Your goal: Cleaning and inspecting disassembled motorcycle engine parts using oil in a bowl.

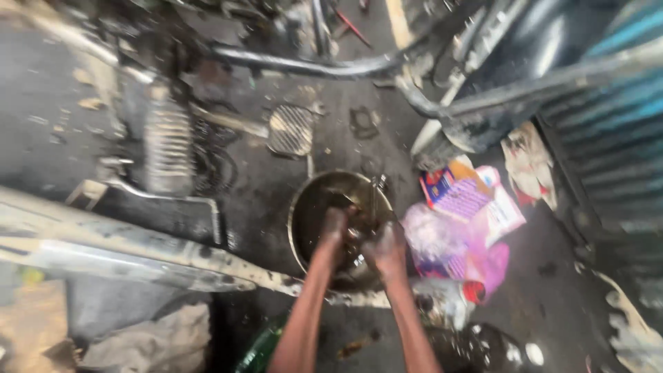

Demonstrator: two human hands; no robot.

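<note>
A flat rectangular packet [461,195] in red, blue, yellow and purple lies on the dark floor at the right (blurred, so its print is unreadable). Just beneath it sits a crumpled pink-and-clear plastic bag [452,245]. A red-capped bottle [449,298] lies below.

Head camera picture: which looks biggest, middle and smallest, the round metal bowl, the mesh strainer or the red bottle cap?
Largest to smallest:
1. Metal bowl
2. Mesh strainer, though it lies farther away
3. Red bottle cap
</note>
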